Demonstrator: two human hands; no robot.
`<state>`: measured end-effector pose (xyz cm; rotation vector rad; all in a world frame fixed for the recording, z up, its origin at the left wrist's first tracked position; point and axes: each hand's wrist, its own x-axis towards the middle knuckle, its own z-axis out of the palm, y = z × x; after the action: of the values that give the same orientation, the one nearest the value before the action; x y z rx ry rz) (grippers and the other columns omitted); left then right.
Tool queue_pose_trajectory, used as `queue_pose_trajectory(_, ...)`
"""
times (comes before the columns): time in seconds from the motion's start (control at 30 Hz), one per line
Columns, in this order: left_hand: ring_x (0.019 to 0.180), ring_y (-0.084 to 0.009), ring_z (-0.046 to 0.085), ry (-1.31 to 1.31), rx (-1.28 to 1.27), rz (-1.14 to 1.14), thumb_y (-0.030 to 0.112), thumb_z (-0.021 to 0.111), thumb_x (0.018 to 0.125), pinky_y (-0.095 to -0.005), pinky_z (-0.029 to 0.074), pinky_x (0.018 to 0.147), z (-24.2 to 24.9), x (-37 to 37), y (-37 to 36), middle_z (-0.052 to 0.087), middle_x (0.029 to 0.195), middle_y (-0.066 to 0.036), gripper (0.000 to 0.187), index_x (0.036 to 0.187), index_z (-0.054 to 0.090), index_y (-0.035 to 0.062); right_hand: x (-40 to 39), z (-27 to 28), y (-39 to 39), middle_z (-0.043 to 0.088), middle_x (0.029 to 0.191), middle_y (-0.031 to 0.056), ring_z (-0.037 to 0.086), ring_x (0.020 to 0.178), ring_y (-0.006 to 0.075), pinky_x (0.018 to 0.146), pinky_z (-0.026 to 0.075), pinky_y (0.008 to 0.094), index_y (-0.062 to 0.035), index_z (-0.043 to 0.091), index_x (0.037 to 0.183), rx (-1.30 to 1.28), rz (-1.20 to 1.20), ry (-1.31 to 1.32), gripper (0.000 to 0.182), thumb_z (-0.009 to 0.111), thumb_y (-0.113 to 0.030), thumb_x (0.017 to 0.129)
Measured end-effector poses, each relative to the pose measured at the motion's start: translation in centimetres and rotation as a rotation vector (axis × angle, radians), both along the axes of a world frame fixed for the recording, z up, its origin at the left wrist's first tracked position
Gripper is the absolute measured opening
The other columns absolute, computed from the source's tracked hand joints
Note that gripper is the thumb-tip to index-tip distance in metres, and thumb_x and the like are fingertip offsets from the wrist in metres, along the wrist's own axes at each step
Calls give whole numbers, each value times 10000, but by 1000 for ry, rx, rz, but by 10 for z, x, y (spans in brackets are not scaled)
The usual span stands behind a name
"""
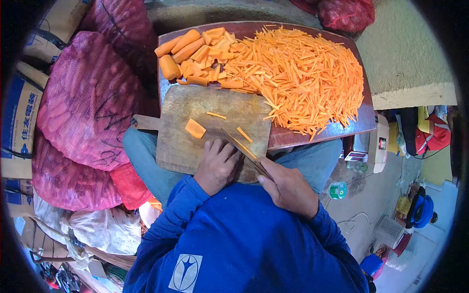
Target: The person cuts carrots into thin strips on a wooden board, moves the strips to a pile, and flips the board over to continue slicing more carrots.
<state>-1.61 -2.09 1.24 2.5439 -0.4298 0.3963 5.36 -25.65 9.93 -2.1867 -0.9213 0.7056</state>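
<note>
My right hand [289,188] is wrapped around the handle of a knife [252,161], its blade pointing up and left over the wooden cutting board [176,156]. A thin orange strip [243,147] lies along the blade. Close beside the blade, my left hand [217,165] rests on the board with its fingers curled down; what lies under them is hidden. Above that hand are a flat carrot piece [195,128] and a loose carrot stick [216,115]. Another carrot stick [245,135] sits right of the blade.
Behind the board, a dark red tabletop [288,138] carries a large heap of carrot sticks [308,73], carrot chunks [215,51] and several peeled carrots [188,50]. Full red mesh sacks [88,102] crowd the left. A green-labelled container [337,190] stands on the floor at right.
</note>
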Motion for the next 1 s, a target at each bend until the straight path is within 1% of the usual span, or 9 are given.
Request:
queue_pose_trajectory(0.03,1077,-341,600,-17,-5,-7,114,779,800,-482,460,902,1,0,0,663,1214,-133,376,1160,742,10,-1,2,-2,728,1031,298,720,893,506,754,594,581,-12,528,1404,-30,9,2,413,634,-215,1060)
queue_pose_trajectory(0.1,1099,-353,598,9,-20,-25,115,763,798,-490,466,917,0,-1,1,659,1238,-142,391,1171,740,2,-4,7,-6,729,1028,296,718,879,510,746,592,591,-13,516,1411,-57,24,5,422,631,-221,1063)
queue_pose_trajectory(0.2,1142,-374,593,37,-31,-45,113,743,795,-507,479,949,-6,-4,4,652,1272,-159,410,1186,737,-12,-4,10,-7,724,1101,291,709,985,507,817,589,559,-11,528,1427,-117,25,61,434,642,-181,1045)
queue_pose_trajectory(0.27,1164,-384,591,44,-33,-54,109,738,796,-516,484,966,-10,-6,5,648,1282,-166,414,1189,735,-18,-3,-1,6,723,1008,296,720,839,492,692,588,584,-7,519,1398,-118,59,-15,419,640,-223,1060)
queue_pose_trajectory(0.3,1177,-387,590,62,-53,-49,106,739,796,-520,487,973,-9,-7,6,648,1283,-165,414,1192,734,-18,-1,-9,14,723,1008,296,720,839,492,692,588,584,-7,519,1398,-122,55,-10,419,640,-223,1060)
queue_pose_trajectory(0.47,1188,-391,588,35,-93,-12,108,746,797,-522,491,979,-13,-6,5,651,1260,-157,409,1186,733,-17,9,-16,21,729,986,267,725,824,476,669,589,565,-3,509,1388,120,64,-151,427,653,-212,1045)
queue_pose_trajectory(0.57,1166,-382,589,10,-105,6,113,755,801,-523,486,962,-11,-9,5,654,1237,-145,398,1180,731,-10,-1,2,8,726,967,256,727,823,469,665,589,560,-5,520,1369,-58,83,-63,414,658,-220,1043)
queue_pose_trajectory(0.8,1082,-357,590,-23,-81,7,107,773,798,-492,463,900,-8,-7,4,657,1159,-125,372,1155,742,7,5,-16,31,730,980,257,732,840,463,668,587,572,-27,534,1340,91,62,-159,377,655,-228,1046)
queue_pose_trajectory(1.0,1058,-347,585,5,-92,8,96,791,782,-491,448,898,-11,-11,8,656,1139,-117,381,1150,740,10,-5,-5,16,724,1016,265,732,840,464,669,590,562,-28,531,1343,-96,71,-53,369,653,-212,1047)
